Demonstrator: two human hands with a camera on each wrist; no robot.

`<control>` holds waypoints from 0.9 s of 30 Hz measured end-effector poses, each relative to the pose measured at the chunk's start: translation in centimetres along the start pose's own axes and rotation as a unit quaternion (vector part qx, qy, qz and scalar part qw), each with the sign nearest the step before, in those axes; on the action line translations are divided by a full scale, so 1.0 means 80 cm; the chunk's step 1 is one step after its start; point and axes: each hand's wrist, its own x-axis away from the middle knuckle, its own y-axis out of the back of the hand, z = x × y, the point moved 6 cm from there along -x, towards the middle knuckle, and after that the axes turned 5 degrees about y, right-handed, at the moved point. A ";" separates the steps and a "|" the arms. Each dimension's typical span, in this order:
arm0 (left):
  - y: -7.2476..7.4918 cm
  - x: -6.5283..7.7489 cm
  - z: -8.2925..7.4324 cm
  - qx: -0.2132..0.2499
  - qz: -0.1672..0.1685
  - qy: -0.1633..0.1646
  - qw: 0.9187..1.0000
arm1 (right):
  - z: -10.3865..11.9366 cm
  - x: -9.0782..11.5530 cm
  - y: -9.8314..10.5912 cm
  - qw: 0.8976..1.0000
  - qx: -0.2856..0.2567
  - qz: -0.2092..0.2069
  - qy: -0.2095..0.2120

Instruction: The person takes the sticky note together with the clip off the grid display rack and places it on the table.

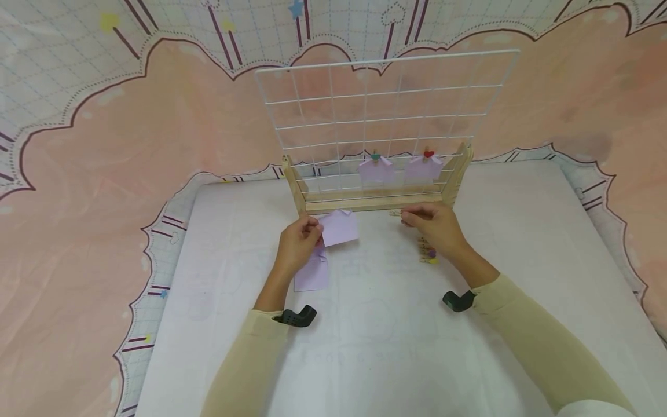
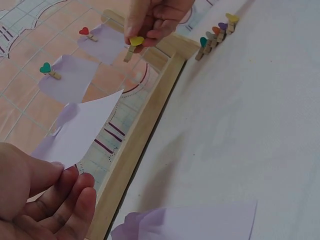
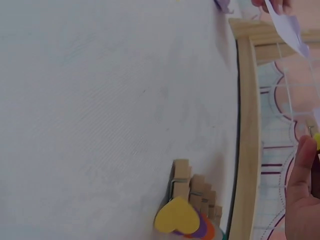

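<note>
My left hand (image 1: pixel 298 246) pinches the edge of a light purple paper note (image 1: pixel 341 227) between thumb and fingers, in front of the rack's left part. My right hand (image 1: pixel 438 229) holds a small wooden clothespin (image 2: pixel 129 53) with a yellow heart, near the rack's right end. Two purple notes hang on the white wire grid rack (image 1: pixel 385 62), one under a clothespin with a green heart (image 2: pixel 46 68), the other under one with a red heart (image 2: pixel 83 31). More purple paper (image 1: pixel 311 277) lies on the table below my left hand.
A row of several heart clothespins (image 3: pixel 177 215) lies on the white table (image 1: pixel 365 336) below my right hand. The rack's wooden base (image 1: pixel 375 205) stands along the table's back edge. Behind it hangs a peach patterned cloth (image 1: pixel 156 127).
</note>
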 end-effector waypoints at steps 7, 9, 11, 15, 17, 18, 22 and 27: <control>-0.005 0.003 0.013 -0.005 0.005 0.012 1.000 | -0.011 0.008 0.010 1.000 0.026 -0.006 -0.007; -0.006 0.004 0.016 -0.006 0.006 0.015 1.000 | -0.011 0.009 0.011 1.000 0.024 -0.008 -0.002; -0.007 0.005 0.018 -0.006 0.006 0.017 1.000 | -0.011 0.009 0.012 1.000 0.028 -0.008 0.001; -0.009 0.006 0.020 -0.003 0.007 0.020 1.000 | -0.013 0.011 0.015 0.997 0.075 -0.012 0.002; -0.010 0.006 0.021 -0.002 0.009 0.019 1.000 | -0.014 0.011 0.015 0.995 0.103 -0.016 -0.002; -0.011 0.006 0.022 -0.002 0.009 0.018 1.000 | -0.015 0.011 0.016 0.993 0.117 -0.018 -0.003; -0.012 0.007 0.022 -0.014 0.006 0.011 1.000 | -0.019 0.012 0.017 0.990 0.142 -0.022 -0.004; -0.014 0.008 0.023 -0.026 0.000 0.004 1.000 | -0.029 0.011 0.022 0.988 0.151 -0.025 -0.014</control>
